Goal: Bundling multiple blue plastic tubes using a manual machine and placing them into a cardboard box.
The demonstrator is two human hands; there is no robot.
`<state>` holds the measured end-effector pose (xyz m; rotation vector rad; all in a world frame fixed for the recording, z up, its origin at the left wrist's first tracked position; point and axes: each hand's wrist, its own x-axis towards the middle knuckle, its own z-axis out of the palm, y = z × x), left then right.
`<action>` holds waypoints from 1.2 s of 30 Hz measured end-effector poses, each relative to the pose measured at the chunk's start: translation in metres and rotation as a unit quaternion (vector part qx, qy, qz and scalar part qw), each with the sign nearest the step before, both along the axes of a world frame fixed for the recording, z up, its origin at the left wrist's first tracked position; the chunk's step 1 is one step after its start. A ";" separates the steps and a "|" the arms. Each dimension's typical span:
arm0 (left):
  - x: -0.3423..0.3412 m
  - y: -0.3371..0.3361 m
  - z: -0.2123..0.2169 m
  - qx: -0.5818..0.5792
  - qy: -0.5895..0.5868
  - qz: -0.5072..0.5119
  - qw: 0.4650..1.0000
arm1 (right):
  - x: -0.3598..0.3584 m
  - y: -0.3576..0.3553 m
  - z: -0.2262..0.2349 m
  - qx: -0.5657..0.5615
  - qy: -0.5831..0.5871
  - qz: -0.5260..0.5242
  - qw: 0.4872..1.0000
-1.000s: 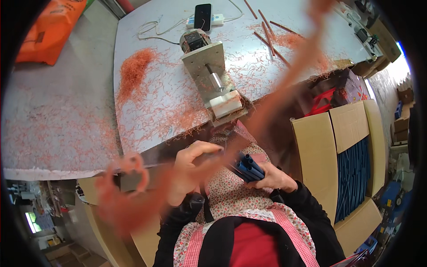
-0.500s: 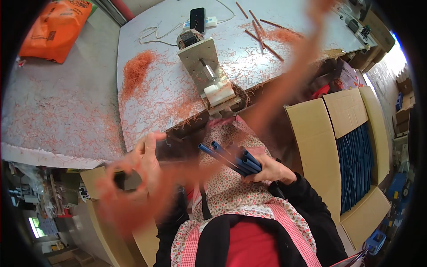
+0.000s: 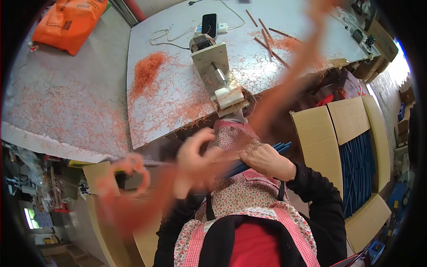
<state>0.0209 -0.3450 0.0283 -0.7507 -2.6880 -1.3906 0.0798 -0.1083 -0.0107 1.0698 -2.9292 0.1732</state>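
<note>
A small bundle of dark blue tubes (image 3: 237, 168) is held across the front of my flowered apron by my right hand (image 3: 268, 161). Its fingers wrap round the tubes, and several tube ends stick out past the knuckles on the right. My left hand (image 3: 195, 155) is raised just left of the bundle, fingers curved and the thumb apart, with nothing seen in it. A blurred orange strand close to the camera partly covers this hand. Beyond both hands, a small motorised machine (image 3: 215, 66) with a metal plate, shaft and white block stands at the table edge.
Orange shavings (image 3: 149, 71) lie heaped and scattered on the white table (image 3: 178, 78). Several reddish-brown sticks (image 3: 266, 40) and a phone (image 3: 209, 25) lie farther back. At right an open carton (image 3: 313, 138) holds many blue tubes. An orange bag (image 3: 71, 24) is at far left.
My left hand has come rightward toward the bundle. My right hand has turned over, knuckles now up, and the tubes now point out to the right. The view has shifted slightly.
</note>
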 end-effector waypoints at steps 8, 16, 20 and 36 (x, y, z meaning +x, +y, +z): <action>0.009 0.053 -0.056 -0.165 -0.141 -0.127 0.968 | -0.033 -0.003 0.039 0.067 0.037 0.017 0.997; -0.002 0.065 -0.039 0.143 -0.373 -0.175 0.900 | -0.082 0.040 0.097 -0.270 0.074 -0.110 0.954; -0.026 0.069 -0.022 0.279 -0.466 -0.152 0.826 | -0.092 0.001 0.049 -0.361 -0.038 -0.029 0.932; -0.062 0.072 -0.030 0.344 -0.394 0.095 0.847 | -0.047 -0.010 -0.027 -0.430 -0.084 -0.176 0.882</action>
